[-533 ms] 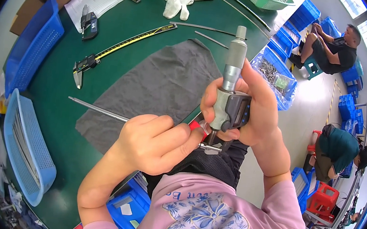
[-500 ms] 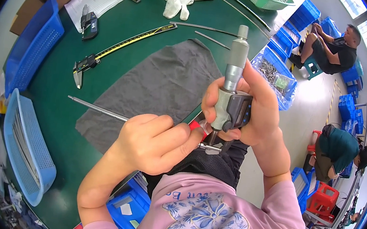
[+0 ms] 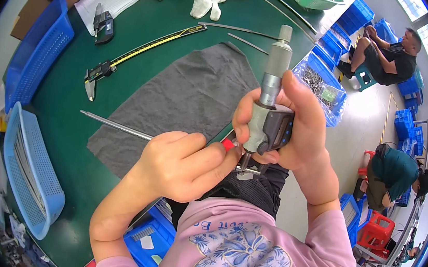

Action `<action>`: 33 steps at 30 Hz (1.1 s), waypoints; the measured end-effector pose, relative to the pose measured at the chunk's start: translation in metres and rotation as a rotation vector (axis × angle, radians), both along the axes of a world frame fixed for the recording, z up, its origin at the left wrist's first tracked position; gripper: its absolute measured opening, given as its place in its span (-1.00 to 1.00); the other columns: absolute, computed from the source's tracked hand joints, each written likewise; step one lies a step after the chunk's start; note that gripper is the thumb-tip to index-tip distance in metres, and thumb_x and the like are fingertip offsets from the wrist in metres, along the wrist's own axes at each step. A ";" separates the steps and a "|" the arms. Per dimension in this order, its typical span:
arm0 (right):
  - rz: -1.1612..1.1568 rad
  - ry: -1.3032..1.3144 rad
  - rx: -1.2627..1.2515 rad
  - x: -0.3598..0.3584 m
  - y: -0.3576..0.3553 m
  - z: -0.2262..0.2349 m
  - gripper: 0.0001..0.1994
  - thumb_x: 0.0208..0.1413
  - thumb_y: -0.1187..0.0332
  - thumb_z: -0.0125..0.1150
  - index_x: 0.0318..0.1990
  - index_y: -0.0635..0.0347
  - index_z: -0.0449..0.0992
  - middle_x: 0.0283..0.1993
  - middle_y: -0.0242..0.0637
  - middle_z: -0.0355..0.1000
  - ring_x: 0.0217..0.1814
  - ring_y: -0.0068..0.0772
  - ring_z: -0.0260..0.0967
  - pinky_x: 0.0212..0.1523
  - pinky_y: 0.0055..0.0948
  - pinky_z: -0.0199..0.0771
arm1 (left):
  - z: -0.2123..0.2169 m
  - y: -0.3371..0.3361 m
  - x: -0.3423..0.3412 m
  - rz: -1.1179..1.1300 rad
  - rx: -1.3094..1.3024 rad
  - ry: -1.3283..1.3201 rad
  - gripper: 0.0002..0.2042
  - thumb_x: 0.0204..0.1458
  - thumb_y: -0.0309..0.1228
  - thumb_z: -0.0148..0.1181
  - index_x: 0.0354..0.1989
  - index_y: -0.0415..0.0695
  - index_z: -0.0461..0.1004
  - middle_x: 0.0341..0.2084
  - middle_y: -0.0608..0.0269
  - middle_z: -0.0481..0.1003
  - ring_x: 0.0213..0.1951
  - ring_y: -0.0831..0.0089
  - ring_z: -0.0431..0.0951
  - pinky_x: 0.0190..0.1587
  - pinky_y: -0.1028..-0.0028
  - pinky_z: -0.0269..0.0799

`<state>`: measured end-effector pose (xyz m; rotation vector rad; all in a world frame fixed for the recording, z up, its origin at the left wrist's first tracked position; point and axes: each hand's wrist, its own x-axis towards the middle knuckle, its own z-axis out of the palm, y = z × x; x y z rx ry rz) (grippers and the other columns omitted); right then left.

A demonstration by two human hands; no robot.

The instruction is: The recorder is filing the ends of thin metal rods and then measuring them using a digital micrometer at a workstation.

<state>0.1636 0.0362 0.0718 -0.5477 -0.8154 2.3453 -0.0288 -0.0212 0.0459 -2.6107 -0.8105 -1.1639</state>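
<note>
Micrometer (image 3: 271,103) work is what we have in hand here: our right hand (image 3: 288,125) is wrapped fully around the grey digital body, thumb and fingers closed on it, with the thimble pointing up and away from us, held in the air off the near edge of the green worktop (image 3: 59,112). Our left hand (image 3: 179,164) is closed in a pinch on a thin steel rod (image 3: 116,125), whose free end reaches left over the grey cloth (image 3: 187,94), while the near end passes between the measuring faces below the body. To do this well, we judge that the rod should sit square across the faces, not tilted, and that the left hand should only steady it, without pushing. We would turn the thimble gently and let its end stop set the pressure. A long caliper (image 3: 139,52) lies beyond the cloth, and a light blue basket (image 3: 28,166) of more rods sits at the left edge.
</note>
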 end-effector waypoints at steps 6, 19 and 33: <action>-0.005 -0.079 -0.033 -0.003 0.000 0.004 -0.26 0.12 -0.26 -0.25 -0.31 0.42 0.47 -0.47 -0.04 0.46 -0.78 -0.46 0.22 -0.79 -0.62 0.19 | 0.000 0.000 -0.001 0.004 0.008 0.005 -0.67 -0.51 -0.42 0.17 -0.41 -0.15 0.56 -0.60 0.45 0.34 -0.67 0.63 0.24 -0.70 0.63 0.11; -0.011 -0.172 0.010 -0.005 -0.001 0.003 -0.19 0.10 -0.34 -0.33 -0.29 0.42 0.48 -0.45 -0.01 0.47 -0.76 -0.44 0.25 -0.81 -0.61 0.18 | 0.001 0.001 -0.001 -0.009 0.006 0.009 -0.71 -0.49 -0.44 0.20 -0.44 -0.16 0.56 -0.61 0.38 0.38 -0.69 0.56 0.26 -0.70 0.58 0.12; -0.043 -0.277 0.135 -0.006 -0.008 0.009 -0.35 0.21 -0.21 -0.25 -0.30 0.30 0.49 -0.47 -0.15 0.48 -0.77 -0.56 0.20 -0.77 -0.62 0.17 | 0.002 0.001 -0.002 -0.030 -0.008 0.037 -0.75 -0.37 -0.41 0.30 -0.40 -0.16 0.57 -0.63 0.40 0.35 -0.69 0.59 0.26 -0.69 0.60 0.14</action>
